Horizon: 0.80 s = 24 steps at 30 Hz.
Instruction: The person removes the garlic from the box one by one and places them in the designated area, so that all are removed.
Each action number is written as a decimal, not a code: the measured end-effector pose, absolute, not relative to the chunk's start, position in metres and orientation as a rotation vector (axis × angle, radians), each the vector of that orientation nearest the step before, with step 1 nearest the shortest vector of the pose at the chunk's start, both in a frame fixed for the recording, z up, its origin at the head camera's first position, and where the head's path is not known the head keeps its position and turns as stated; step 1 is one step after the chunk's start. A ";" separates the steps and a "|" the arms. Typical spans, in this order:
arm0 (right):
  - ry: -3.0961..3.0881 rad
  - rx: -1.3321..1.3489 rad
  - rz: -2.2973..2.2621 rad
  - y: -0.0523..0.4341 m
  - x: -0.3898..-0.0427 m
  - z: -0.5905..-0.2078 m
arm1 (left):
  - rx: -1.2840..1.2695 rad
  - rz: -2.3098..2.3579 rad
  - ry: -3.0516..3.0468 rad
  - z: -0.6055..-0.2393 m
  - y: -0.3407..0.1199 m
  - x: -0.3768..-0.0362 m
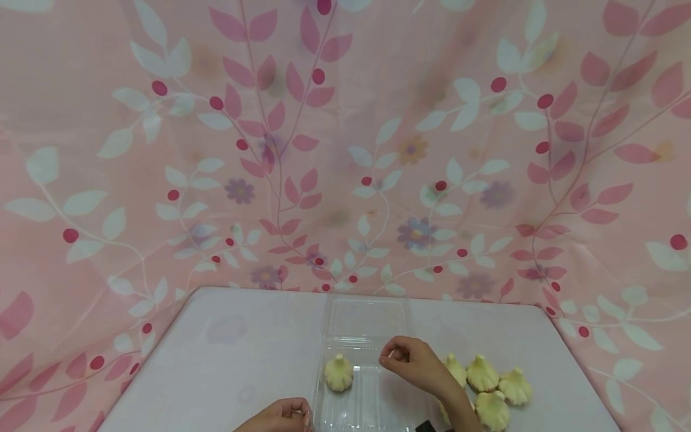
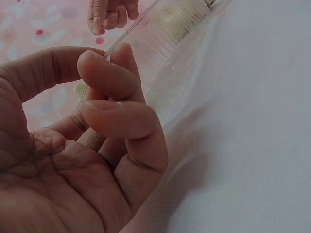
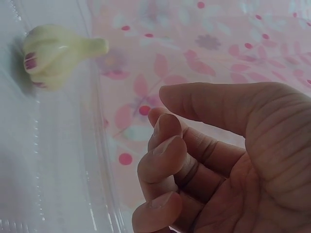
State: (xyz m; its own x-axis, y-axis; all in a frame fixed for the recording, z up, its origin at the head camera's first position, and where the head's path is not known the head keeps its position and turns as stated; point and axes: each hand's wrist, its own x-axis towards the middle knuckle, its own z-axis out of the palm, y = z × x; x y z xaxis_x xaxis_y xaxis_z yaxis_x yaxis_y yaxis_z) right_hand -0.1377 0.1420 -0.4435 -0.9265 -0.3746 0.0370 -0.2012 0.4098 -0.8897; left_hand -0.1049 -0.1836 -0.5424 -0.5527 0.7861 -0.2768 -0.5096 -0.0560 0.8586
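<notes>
A clear plastic clamshell box lies on the table with its lid folded back. One garlic bulb stands inside, near the far left corner; the right wrist view shows this bulb with its stem and purple patches. Over the box's right side hovers my right hand, its fingers loosely bent, thumb apart, nothing held. My left hand is beside the box's left edge with loosely curled fingers; no object shows in its grasp, and contact with the rim is unclear.
Several garlic bulbs sit together on the white-covered table to the right of the box, some partly hidden by my right forearm. Behind the table hangs a pink floral curtain. A small black object shows at the bottom edge.
</notes>
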 end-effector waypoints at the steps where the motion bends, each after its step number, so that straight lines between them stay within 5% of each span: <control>1: 2.482 -0.512 -1.543 0.140 -0.136 -0.439 | 0.328 1.762 1.274 -0.542 -0.183 -0.105; 7: 2.468 -0.557 -1.551 0.134 -0.132 -0.427 | 0.341 1.772 1.252 -0.543 -0.183 -0.105; 24: 2.485 -0.518 -1.535 0.128 -0.156 -0.477 | 0.356 1.776 1.263 -0.542 -0.182 -0.104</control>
State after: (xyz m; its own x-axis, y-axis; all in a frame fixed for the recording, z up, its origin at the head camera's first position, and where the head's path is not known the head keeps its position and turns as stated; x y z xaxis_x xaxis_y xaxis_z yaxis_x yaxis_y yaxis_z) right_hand -0.1562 0.1281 -0.4765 -0.9243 -0.3802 0.0339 -0.2005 0.4079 -0.8907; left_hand -0.1042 -0.1820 -0.5420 -0.5539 0.7934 -0.2525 -0.4989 -0.0734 0.8635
